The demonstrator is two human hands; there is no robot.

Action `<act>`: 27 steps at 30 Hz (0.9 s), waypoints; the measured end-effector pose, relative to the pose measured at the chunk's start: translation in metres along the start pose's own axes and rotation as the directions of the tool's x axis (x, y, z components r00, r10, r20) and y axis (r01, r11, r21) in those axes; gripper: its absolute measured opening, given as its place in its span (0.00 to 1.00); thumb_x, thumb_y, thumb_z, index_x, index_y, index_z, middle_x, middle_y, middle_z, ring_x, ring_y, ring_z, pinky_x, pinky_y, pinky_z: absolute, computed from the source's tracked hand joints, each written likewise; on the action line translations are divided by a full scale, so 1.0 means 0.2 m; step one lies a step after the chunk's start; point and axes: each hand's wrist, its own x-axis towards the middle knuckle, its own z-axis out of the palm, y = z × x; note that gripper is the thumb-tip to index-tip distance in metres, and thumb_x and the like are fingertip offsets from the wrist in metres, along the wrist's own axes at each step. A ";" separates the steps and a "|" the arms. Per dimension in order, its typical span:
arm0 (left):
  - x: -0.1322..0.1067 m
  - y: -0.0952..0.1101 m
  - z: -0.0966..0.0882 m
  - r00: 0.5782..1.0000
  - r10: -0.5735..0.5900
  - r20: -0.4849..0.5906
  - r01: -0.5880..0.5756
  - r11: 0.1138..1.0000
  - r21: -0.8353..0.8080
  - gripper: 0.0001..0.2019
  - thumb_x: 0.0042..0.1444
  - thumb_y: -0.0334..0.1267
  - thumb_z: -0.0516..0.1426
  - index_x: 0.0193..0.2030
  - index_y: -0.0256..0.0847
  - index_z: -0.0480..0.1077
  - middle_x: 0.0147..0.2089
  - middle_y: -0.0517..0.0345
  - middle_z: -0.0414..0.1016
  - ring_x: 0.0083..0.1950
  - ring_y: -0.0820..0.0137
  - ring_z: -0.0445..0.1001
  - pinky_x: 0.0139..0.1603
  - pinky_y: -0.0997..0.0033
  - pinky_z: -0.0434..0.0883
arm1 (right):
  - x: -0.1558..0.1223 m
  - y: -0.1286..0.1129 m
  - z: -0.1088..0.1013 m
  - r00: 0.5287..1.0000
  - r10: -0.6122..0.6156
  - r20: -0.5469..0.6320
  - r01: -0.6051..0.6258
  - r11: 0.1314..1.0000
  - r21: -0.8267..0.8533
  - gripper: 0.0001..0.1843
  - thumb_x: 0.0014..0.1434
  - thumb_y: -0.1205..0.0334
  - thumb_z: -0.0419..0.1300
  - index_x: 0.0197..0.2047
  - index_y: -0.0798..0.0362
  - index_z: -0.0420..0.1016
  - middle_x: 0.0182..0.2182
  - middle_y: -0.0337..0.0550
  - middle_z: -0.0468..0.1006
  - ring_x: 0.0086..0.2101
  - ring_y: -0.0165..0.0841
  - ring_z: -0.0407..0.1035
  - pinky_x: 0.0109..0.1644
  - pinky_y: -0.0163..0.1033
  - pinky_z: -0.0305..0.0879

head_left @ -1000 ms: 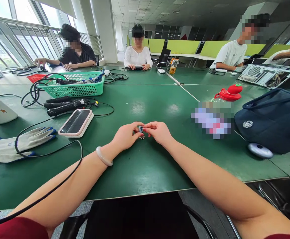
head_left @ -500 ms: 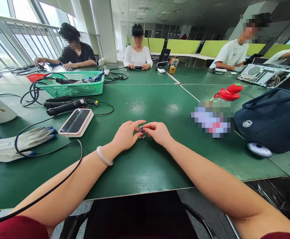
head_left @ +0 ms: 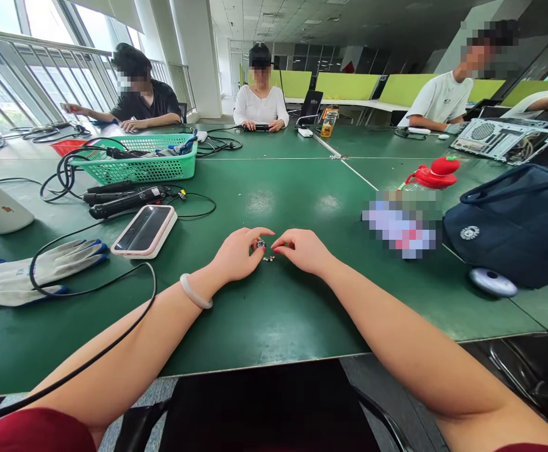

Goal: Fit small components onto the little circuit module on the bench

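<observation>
My left hand (head_left: 238, 254) rests on the green table (head_left: 274, 314), its fingertips pinching a tiny dark component (head_left: 260, 244). My right hand (head_left: 304, 250) lies a short way to the right, fingers curled, thumb and forefinger pinched together near a few tiny bits (head_left: 268, 258) on the table between the hands. I cannot make out whether the right fingers hold anything. A pale bangle (head_left: 193, 294) circles my left wrist.
A phone in a pink case (head_left: 144, 231), a work glove (head_left: 29, 271), black cables (head_left: 113, 285) and a green basket (head_left: 142, 160) lie to the left. A blurred bottle with a red cap (head_left: 410, 216), a navy bag (head_left: 518, 226) and a mouse (head_left: 493, 282) stand to the right. Other people sit at the far side.
My hands have drawn slightly apart; the small component that both pinched now stays with the left fingertips, and the right hand has shifted right.
</observation>
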 end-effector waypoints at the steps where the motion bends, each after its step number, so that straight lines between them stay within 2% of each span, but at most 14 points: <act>1: 0.00 0.00 0.00 0.999 -0.032 -0.002 0.032 0.999 -0.002 0.16 0.56 0.34 0.50 0.49 0.45 0.71 0.33 0.58 0.74 0.43 0.65 0.70 0.48 0.62 0.67 | 0.00 0.00 0.00 1.000 -0.005 0.009 0.006 0.999 -0.042 0.05 0.55 0.66 0.62 0.33 0.51 0.80 0.31 0.39 0.77 0.31 0.28 0.67 0.36 0.34 0.59; 4: 0.01 -0.02 -0.01 0.995 -0.096 0.005 0.096 0.995 -0.016 0.13 0.56 0.35 0.50 0.43 0.45 0.74 0.33 0.58 0.75 0.44 0.64 0.70 0.47 0.63 0.67 | -0.01 0.00 0.01 0.999 -0.010 0.045 0.016 0.992 -0.124 0.03 0.54 0.65 0.63 0.33 0.51 0.79 0.31 0.38 0.76 0.32 0.29 0.67 0.36 0.34 0.60; 12: 0.02 -0.04 0.01 0.994 -0.107 0.024 0.108 0.994 -0.024 0.13 0.59 0.33 0.49 0.47 0.45 0.70 0.35 0.59 0.76 0.45 0.65 0.70 0.49 0.64 0.67 | 0.00 0.00 0.06 0.994 -0.030 0.101 0.058 0.956 -0.288 0.06 0.59 0.62 0.60 0.32 0.51 0.78 0.33 0.41 0.75 0.35 0.30 0.69 0.37 0.34 0.59; 20: 0.01 -0.07 0.02 0.988 -0.152 0.028 0.153 0.988 -0.024 0.10 0.54 0.36 0.57 0.44 0.46 0.72 0.39 0.57 0.75 0.46 0.64 0.70 0.48 0.63 0.68 | -0.01 0.00 0.08 0.990 -0.065 0.121 0.111 0.900 -0.422 0.09 0.64 0.64 0.52 0.37 0.52 0.73 0.36 0.42 0.74 0.30 0.30 0.67 0.30 0.35 0.54; 24: 0.02 -0.06 0.02 0.985 -0.169 0.036 0.171 0.984 -0.058 0.10 0.51 0.36 0.59 0.41 0.45 0.71 0.39 0.57 0.76 0.45 0.65 0.71 0.48 0.63 0.68 | -0.02 -0.01 0.08 0.993 -0.096 0.064 0.114 0.906 -0.409 0.08 0.63 0.67 0.51 0.37 0.53 0.72 0.37 0.43 0.73 0.30 0.30 0.67 0.31 0.35 0.55; 27: 0.02 -0.05 0.02 0.981 -0.184 0.055 0.189 0.977 -0.103 0.09 0.50 0.37 0.60 0.39 0.44 0.71 0.39 0.58 0.76 0.45 0.64 0.72 0.48 0.62 0.68 | -0.03 -0.03 0.07 0.988 -0.156 -0.013 0.139 0.917 -0.374 0.09 0.64 0.66 0.50 0.38 0.53 0.71 0.38 0.43 0.73 0.33 0.30 0.67 0.33 0.34 0.56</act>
